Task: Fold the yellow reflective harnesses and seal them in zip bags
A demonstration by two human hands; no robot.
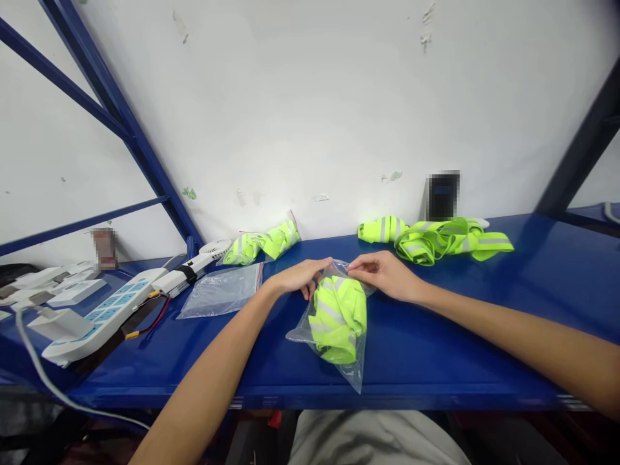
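Note:
A clear plastic bag (356, 374) holding folded neon-yellow reflective straps (339, 316) lies on the blue table near its front edge. My left hand (303, 276) is at the bag's upper left, its fingers bent onto the top edge. At the upper right of the same edge, my right hand (382, 274) pinches the plastic between thumb and fingers. Behind the right hand lies a loose pile of neon-yellow straps (436, 240). Flat empty clear bags (223, 290) rest left of my left hand, with filled bags (264, 244) behind them by the wall.
On the left are a white power strip (106, 316), a white handheld fan (194, 268), a red-and-black cable (157, 323) and white plugs or adapters (72, 287). A dark pixelated object (442, 196) leans on the wall. Blue metal frame posts (130, 135) stand at the sides.

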